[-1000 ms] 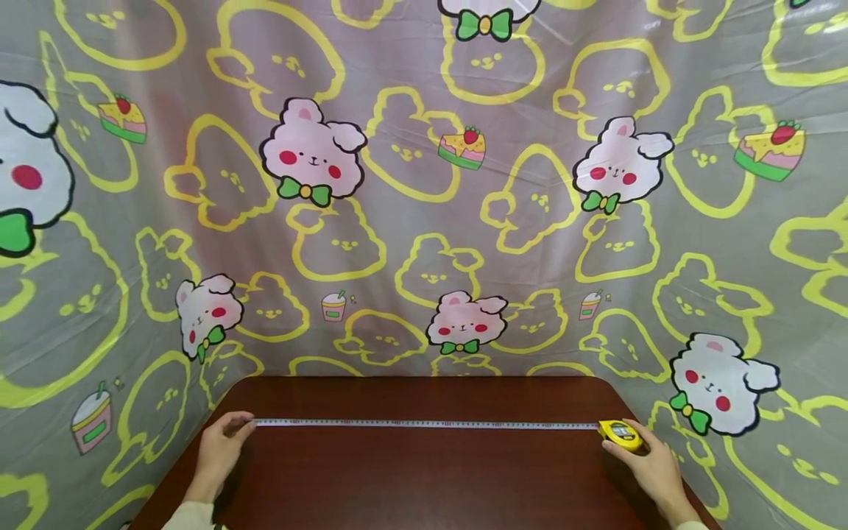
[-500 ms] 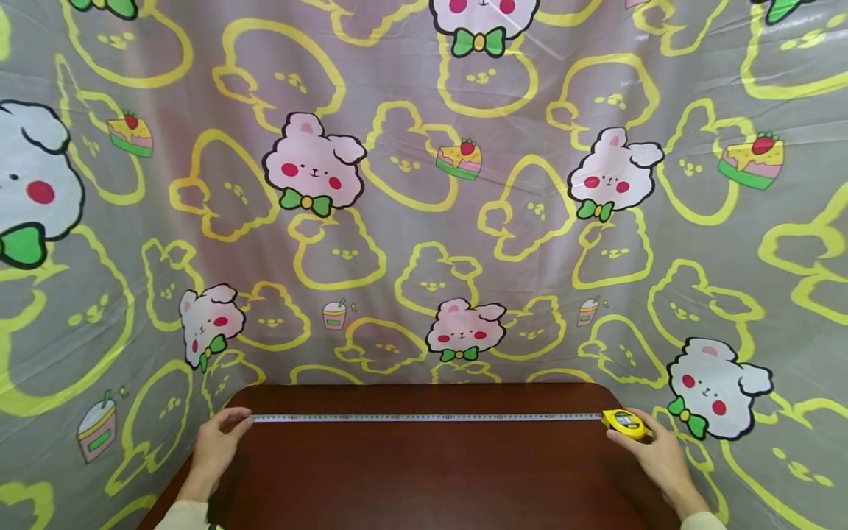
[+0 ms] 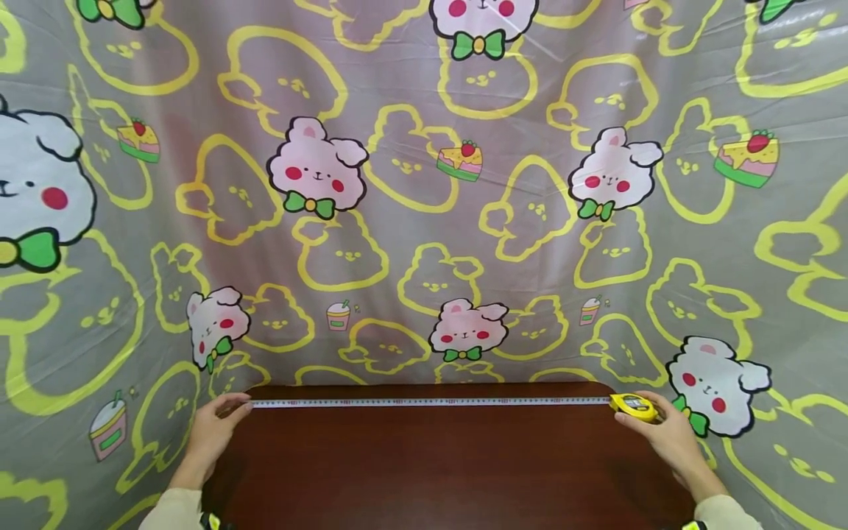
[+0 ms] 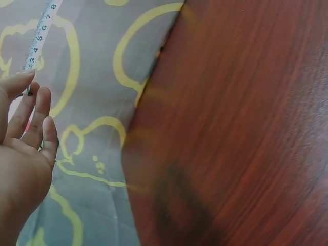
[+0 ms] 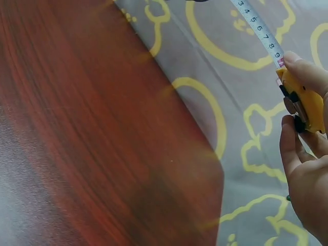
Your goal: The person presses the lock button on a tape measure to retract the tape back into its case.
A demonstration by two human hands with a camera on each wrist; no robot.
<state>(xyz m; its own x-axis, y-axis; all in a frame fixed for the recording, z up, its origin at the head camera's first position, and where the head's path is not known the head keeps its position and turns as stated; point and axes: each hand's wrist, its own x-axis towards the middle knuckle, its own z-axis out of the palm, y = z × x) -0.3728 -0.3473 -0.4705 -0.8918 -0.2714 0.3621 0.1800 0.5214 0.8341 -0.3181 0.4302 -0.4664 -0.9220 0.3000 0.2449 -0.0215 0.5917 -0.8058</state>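
Observation:
My left hand pinches the free end of a white steel tape blade between thumb and forefinger. In the left wrist view the other fingers of that hand are loosely bent beside the blade. The blade runs straight across to a yellow tape measure, which my right hand grips at the right. Seen from the right wrist, thumb and fingers hold the yellow case, and the numbered blade comes out of its top. Part of the case is hidden by the hand.
A dark red-brown wooden table with rounded far corners lies below the hands. Around its far side and flanks hangs a grey sheet printed with yellow outlines and white rabbits. In both wrist views the sheet meets the table edge.
Both hands have shifted up in the head view, toward the table's far edge, with the tape measure. The right hand has also gone slightly right, and the visible blade looks a little longer.

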